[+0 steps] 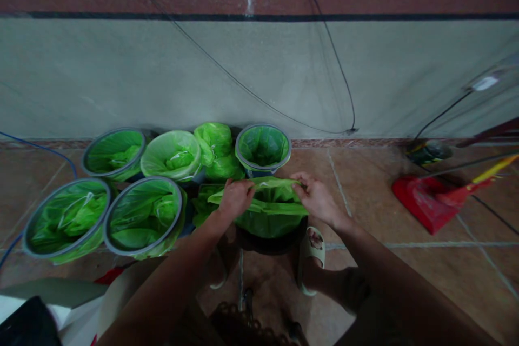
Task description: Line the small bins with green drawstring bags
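Note:
A green plastic bag [265, 224] sits inside a dark bin [259, 246] on the floor between my feet. Its folded upper edge stands above the bin's rim. My left hand [235, 198] pinches that edge on the left side, and my right hand [317, 197] pinches it on the right. The bag's mouth is spread between the two hands. Just behind is a grey-rimmed bin [263, 128] lined with green plastic. The lower part of the dark bin is in shadow.
Several lined bins, including one grey-rimmed bin [107, 211], stand at left beside a bundle of green bags [217, 146]. At right lies a red dustpan [421, 203]. A black cable [340, 65] hangs down the wall [162, 75]; a blue hose [52, 148] runs at far left.

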Demonstrator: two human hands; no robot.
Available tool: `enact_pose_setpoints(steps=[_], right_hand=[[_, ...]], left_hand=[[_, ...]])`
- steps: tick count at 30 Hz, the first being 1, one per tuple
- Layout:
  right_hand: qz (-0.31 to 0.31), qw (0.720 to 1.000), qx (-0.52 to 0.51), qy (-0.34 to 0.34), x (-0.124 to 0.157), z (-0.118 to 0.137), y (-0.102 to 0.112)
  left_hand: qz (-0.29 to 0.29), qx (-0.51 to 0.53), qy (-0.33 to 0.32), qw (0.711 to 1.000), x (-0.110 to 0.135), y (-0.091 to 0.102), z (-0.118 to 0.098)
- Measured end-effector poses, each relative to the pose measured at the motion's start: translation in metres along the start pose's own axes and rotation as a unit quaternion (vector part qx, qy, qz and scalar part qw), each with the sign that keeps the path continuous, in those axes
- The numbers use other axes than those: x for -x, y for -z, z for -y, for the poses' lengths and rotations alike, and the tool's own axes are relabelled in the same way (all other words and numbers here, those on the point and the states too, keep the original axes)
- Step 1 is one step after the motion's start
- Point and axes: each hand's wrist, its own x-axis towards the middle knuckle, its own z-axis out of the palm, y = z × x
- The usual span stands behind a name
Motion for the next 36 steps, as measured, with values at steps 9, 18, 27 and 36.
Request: enact_pose_setpoints(steps=[9, 18, 27, 36], right_hand=[[0.091, 0.991, -0.055, -0.075, -0.003, 0.000, 0.009], [0.262, 0.899, -0.299, -0.183, -0.009, -0.011, 0.029], [0.074, 0.982, -0.098, -0.143, -0.034, -0.053, -0.024], [0.014, 0.983, 0.028, -0.183, -0.069, -0.079, -0.052]], left_hand=[[0.071, 0.129, 0.001, 0.989, -0.005, 0.015, 0.011], [0.261, 0.317, -0.033, 0.911, -0.003, 0.036, 0.030], [0.083, 0.037, 0.095, 0.991, -0.032, -0.001, 0.021], [0.063, 0.022, 0.153, 0.986, -0.071, -0.032, 0.039]])
